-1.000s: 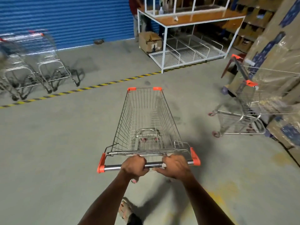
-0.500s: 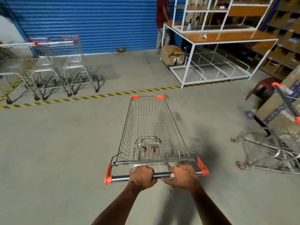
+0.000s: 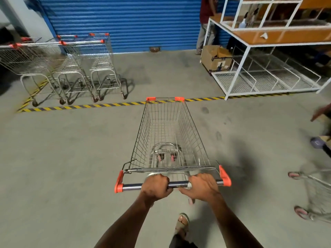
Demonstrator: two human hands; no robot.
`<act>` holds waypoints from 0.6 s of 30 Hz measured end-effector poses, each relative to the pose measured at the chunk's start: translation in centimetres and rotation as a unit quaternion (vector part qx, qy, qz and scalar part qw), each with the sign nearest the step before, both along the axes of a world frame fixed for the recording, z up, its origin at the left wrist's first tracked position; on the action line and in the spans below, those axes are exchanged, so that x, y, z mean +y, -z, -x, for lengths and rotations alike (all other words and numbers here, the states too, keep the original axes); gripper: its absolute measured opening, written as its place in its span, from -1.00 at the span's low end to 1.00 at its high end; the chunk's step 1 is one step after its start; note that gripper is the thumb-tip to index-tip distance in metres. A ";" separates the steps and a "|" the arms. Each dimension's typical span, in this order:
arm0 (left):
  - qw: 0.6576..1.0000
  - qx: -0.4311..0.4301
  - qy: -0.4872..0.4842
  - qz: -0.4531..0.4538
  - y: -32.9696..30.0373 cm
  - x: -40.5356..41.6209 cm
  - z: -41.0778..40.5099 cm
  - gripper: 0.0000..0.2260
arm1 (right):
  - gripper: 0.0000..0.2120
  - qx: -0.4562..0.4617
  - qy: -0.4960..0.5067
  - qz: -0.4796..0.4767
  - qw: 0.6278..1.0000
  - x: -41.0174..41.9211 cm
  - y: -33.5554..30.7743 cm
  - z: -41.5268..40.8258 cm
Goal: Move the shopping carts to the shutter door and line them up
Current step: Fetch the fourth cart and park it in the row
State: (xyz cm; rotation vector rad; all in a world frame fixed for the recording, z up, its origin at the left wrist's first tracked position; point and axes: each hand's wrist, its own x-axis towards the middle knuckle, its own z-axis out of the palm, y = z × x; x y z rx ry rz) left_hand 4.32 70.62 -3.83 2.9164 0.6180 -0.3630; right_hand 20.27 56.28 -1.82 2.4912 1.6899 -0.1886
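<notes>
An empty wire shopping cart [image 3: 168,133] with orange corner caps stands in front of me, its front end at the yellow-black floor stripe [image 3: 100,105]. My left hand [image 3: 155,186] grips the cart's metal handle bar [image 3: 178,184], and my right hand [image 3: 201,187] grips the same bar further right. Three parked carts [image 3: 71,67] stand side by side at the left, beyond the stripe, in front of the blue shutter door [image 3: 125,24]. Another cart [image 3: 317,192] shows partly at the right edge, blurred.
A white metal rack with a wooden top [image 3: 268,56] stands at the back right, a cardboard box [image 3: 215,58] beside it. A person [image 3: 206,24] stands near the shutter. My sandalled foot [image 3: 181,223] is below the handle. A reddish object [image 3: 322,111] sits at the right edge.
The cart and I have rolled forward and turned left toward the shutter. The parked carts and stripe are nearer, and the right-hand cart has slid to the frame edge.
</notes>
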 end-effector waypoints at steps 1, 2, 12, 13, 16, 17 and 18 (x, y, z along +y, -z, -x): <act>1.000 -0.004 -0.009 0.006 -0.1 1.6 -0.6 -0.59 | -0.19 0.002 -0.007 0.000 1.000 1.7 0.1 -0.9; 1.000 -0.005 -0.020 0.012 -0.3 3.1 -1.3 -0.61 | -0.20 0.005 -0.014 -0.002 1.000 3.5 0.2 -1.7; 0.994 -0.004 -0.099 0.040 -1.4 18.8 -7.6 -0.63 | -0.21 0.023 -0.081 -0.026 0.996 20.0 0.3 -9.5; 0.993 -0.004 -0.113 0.032 -1.4 20.5 -8.2 -0.62 | -0.20 0.026 -0.087 -0.027 0.996 21.8 0.3 -10.1; 0.985 0.017 -0.169 -0.035 -1.4 24.6 -9.8 -0.52 | -0.23 0.036 -0.098 -0.029 0.994 26.8 0.2 -11.6; 0.980 0.030 -0.191 -0.052 -1.3 25.8 -10.3 -0.54 | -0.24 0.038 -0.099 -0.033 0.994 28.4 0.2 -12.1; 0.975 0.039 -0.212 -0.058 -1.2 27.2 -11.0 -0.59 | -0.24 0.037 -0.100 -0.038 0.994 30.1 0.2 -12.7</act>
